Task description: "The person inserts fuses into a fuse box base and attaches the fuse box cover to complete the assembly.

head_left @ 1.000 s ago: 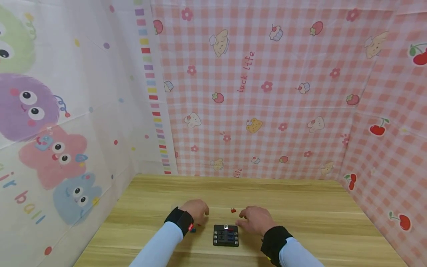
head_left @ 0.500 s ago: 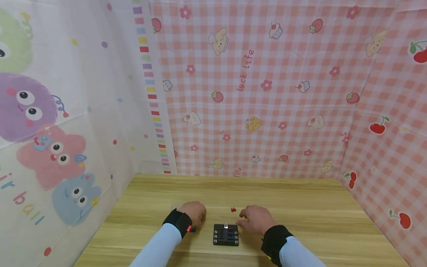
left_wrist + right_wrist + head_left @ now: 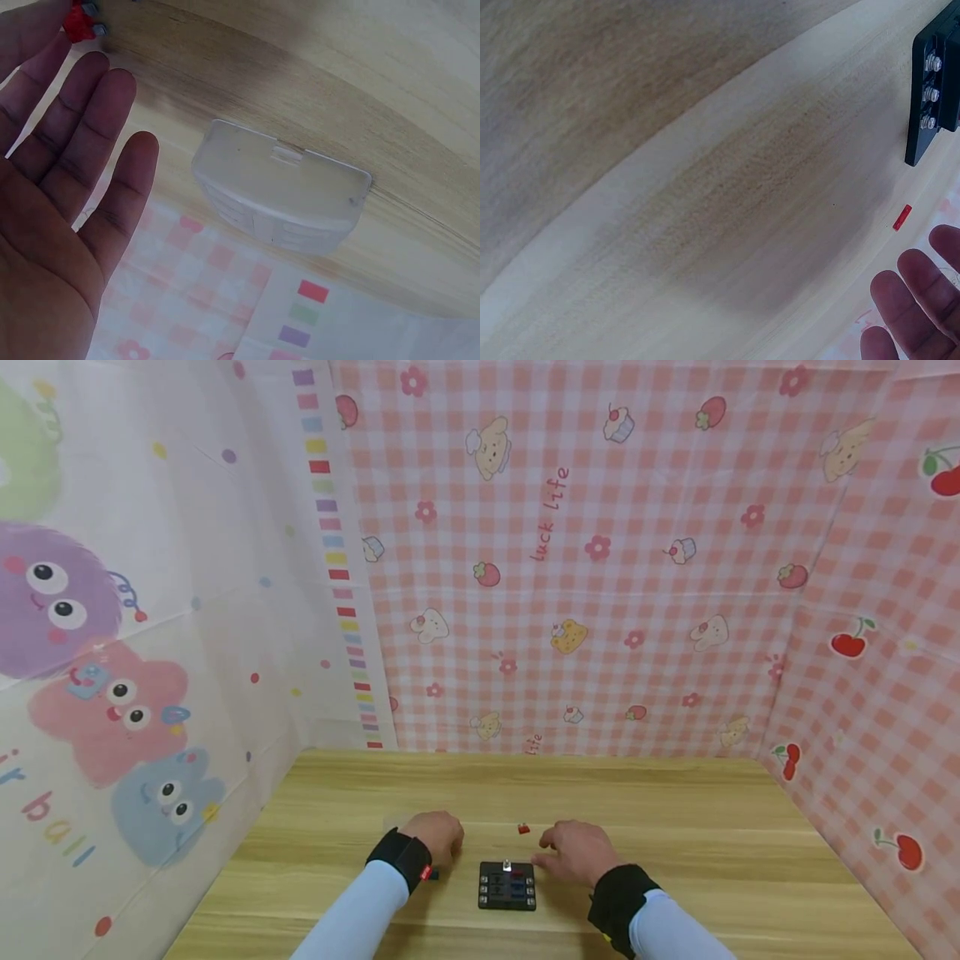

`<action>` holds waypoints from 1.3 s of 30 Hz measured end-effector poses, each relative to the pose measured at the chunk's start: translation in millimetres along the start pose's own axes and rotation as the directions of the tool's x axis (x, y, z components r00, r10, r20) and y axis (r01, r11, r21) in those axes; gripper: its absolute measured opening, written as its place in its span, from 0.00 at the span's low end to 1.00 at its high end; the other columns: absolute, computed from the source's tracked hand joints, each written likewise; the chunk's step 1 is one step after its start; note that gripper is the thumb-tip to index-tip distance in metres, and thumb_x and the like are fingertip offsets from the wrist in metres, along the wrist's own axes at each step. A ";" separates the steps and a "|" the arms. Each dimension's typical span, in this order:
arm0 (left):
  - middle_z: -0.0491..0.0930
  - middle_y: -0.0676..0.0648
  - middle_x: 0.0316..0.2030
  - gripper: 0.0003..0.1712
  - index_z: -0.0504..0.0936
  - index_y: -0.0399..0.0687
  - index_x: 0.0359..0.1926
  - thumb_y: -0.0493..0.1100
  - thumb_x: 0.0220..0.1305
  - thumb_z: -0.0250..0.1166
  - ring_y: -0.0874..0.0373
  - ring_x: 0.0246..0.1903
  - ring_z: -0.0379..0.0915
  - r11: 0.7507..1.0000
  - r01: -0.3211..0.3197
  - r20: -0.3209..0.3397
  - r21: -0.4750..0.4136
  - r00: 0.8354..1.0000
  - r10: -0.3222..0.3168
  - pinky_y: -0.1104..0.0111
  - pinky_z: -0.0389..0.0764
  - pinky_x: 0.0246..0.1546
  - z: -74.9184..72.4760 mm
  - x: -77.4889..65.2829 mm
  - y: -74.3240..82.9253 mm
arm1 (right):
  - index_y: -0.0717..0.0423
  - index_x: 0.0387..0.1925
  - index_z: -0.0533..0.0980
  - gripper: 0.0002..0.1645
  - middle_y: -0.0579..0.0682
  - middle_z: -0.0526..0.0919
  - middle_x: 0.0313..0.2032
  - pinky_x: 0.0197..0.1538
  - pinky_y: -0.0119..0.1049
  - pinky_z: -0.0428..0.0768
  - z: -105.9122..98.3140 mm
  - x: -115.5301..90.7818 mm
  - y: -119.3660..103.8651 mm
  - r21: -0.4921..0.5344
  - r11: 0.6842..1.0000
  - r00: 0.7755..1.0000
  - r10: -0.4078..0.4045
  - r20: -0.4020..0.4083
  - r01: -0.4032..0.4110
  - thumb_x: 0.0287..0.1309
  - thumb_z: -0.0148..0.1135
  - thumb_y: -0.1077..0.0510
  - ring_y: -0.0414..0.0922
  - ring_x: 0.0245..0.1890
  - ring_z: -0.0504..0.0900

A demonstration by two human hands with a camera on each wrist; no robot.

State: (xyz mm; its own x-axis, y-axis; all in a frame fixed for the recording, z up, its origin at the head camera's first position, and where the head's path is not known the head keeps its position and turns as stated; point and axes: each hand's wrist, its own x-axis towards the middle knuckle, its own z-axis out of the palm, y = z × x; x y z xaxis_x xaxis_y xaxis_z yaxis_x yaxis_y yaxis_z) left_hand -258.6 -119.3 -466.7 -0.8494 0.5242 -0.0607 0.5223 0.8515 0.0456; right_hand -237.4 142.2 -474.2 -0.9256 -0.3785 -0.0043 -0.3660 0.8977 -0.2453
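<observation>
A black fuse block (image 3: 507, 902) with silver screw terminals lies between my hands; blue and red fuses sit in its right-hand slots. My left hand (image 3: 437, 835) is left of the block. In the left wrist view, its thumb and index fingertip pinch a red blade fuse (image 3: 79, 24) with metal prongs showing; the other fingers extend loosely. My right hand (image 3: 577, 852), fingers bent loosely and holding nothing, hovers by the block's upper right corner. Another red fuse (image 3: 523, 828) lies on the table beyond the block, left of the right fingertips. A dark blue fuse (image 3: 433, 875) lies beside the left wristband.
A clear plastic case (image 3: 281, 184) stands on the wooden table (image 3: 675, 810) just beyond the left hand, mostly hidden in the head view. Pink checked cloth (image 3: 570, 568) hangs behind the table, with white printed cloth (image 3: 247, 610) on the left.
My left hand has shifted slightly left and its fingers have drawn in, now with a red fuse between them. The right hand has stayed in place. The head view tilts slightly.
</observation>
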 end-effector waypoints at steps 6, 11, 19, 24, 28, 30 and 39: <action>0.80 0.56 0.24 0.07 0.86 0.50 0.27 0.36 0.48 0.76 0.61 0.27 0.75 1.000 -0.028 -0.017 0.011 0.999 0.028 0.66 0.79 0.33 7.3 3.7 -3.2 | 0.52 0.42 0.86 0.19 0.48 0.86 0.40 0.47 0.48 0.78 -2.2 -0.3 0.4 0.000 1.000 1.000 0.001 0.020 -0.001 0.59 0.68 0.42 0.48 0.42 0.82; 0.79 0.57 0.24 0.06 0.85 0.51 0.26 0.38 0.51 0.76 0.62 0.26 0.73 1.000 -0.022 -0.018 0.010 1.000 0.022 0.67 0.78 0.34 10.8 7.6 -3.9 | 0.51 0.42 0.85 0.19 0.47 0.86 0.40 0.47 0.48 0.78 -2.8 0.3 0.6 -0.007 1.000 1.000 0.009 0.026 -0.009 0.59 0.68 0.42 0.47 0.42 0.82; 0.74 0.57 0.20 0.11 0.80 0.51 0.20 0.41 0.52 0.75 0.63 0.23 0.69 0.999 -0.031 -0.084 0.016 0.996 0.032 0.68 0.74 0.28 18.1 10.1 -6.4 | 0.51 0.43 0.85 0.19 0.47 0.85 0.40 0.47 0.48 0.78 -1.7 1.5 0.9 -0.019 1.000 0.999 0.007 0.050 -0.006 0.60 0.67 0.42 0.47 0.41 0.82; 0.74 0.58 0.20 0.11 0.81 0.52 0.22 0.45 0.52 0.76 0.64 0.23 0.68 1.000 -0.023 -0.050 0.005 0.998 0.023 0.68 0.74 0.29 17.5 11.5 -7.9 | 0.52 0.42 0.85 0.18 0.46 0.85 0.38 0.47 0.47 0.78 -1.4 0.4 1.1 -0.006 1.000 0.999 -0.004 0.048 0.004 0.59 0.67 0.43 0.46 0.40 0.81; 0.77 0.58 0.22 0.09 0.84 0.51 0.25 0.44 0.51 0.77 0.63 0.25 0.70 1.000 -0.020 -0.029 -0.023 0.999 0.019 0.67 0.76 0.31 10.0 9.1 -6.2 | 0.52 0.41 0.86 0.18 0.46 0.85 0.38 0.47 0.47 0.78 -0.8 -0.2 1.4 -0.005 1.000 0.999 -0.008 0.037 0.008 0.59 0.68 0.43 0.46 0.40 0.81; 0.78 0.57 0.24 0.08 0.85 0.50 0.26 0.42 0.49 0.78 0.63 0.26 0.72 0.999 -0.029 -0.024 -0.032 0.999 0.028 0.66 0.77 0.33 6.1 7.2 -5.0 | 0.52 0.41 0.86 0.18 0.46 0.85 0.38 0.47 0.47 0.78 -0.7 -0.2 1.3 -0.008 1.000 1.000 -0.004 0.031 0.004 0.59 0.68 0.43 0.46 0.40 0.82; 0.79 0.58 0.24 0.09 0.85 0.50 0.25 0.37 0.45 0.79 0.63 0.27 0.73 0.996 -0.038 -0.005 -0.075 0.999 0.038 0.68 0.77 0.33 3.2 4.1 -4.6 | 0.52 0.40 0.86 0.18 0.47 0.86 0.37 0.44 0.46 0.79 -0.7 -0.3 0.2 -0.022 0.999 1.000 -0.026 0.008 0.026 0.58 0.68 0.43 0.46 0.38 0.82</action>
State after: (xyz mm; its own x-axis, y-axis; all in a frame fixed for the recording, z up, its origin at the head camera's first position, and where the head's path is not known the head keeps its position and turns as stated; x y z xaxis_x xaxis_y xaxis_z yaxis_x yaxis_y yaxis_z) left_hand -264.2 -121.0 -470.4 -0.8295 0.5560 -0.0538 0.5470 0.8280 0.1229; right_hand -237.3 142.6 -473.5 -0.9151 -0.4033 -0.0061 -0.3918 0.8924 -0.2238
